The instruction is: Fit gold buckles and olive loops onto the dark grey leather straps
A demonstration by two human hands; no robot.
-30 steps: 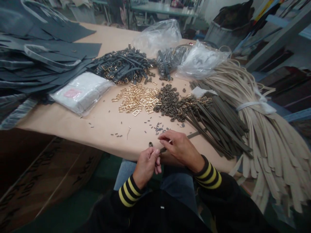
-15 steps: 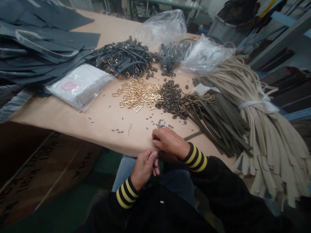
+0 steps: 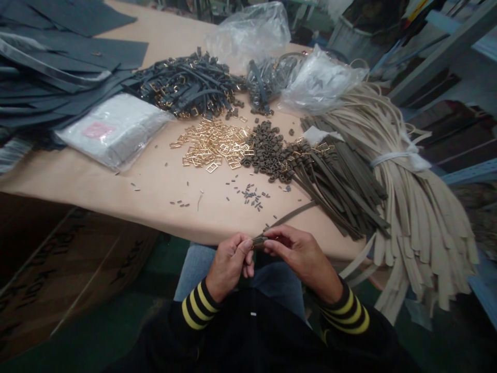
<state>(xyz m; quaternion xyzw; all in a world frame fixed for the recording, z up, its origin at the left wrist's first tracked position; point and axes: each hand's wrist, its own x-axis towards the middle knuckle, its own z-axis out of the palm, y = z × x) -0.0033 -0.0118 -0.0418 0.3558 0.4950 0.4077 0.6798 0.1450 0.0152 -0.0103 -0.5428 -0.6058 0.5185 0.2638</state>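
My left hand (image 3: 232, 259) is closed, thumb and fingers pinching one end of an olive-brown strap (image 3: 289, 211) over the table's front edge. My right hand (image 3: 297, 251) pinches the same strap just to the right, fingertips close to the left ones. From there the strap runs back toward a bundle of olive-brown straps (image 3: 345, 181) with gold buckles at their far ends. Whatever small part sits between the fingertips is too small to make out. Beyond my hands lie small dark pieces (image 3: 254, 196), a heap of gold rectangular buckles (image 3: 215, 142) and a pile of olive-brown loops (image 3: 267, 150).
Long beige strips (image 3: 411, 207), tied with a white band, hang over the right edge. Dark buckled straps (image 3: 190, 85) lie at the back. A plastic-wrapped packet (image 3: 114, 129) and dark sheets (image 3: 77, 62) are on the left. Clear plastic bags (image 3: 322, 80) stand at the back right.
My right hand has moved from the small dark pieces on the table down and right to the strap at the left hand. The view has shifted slightly.
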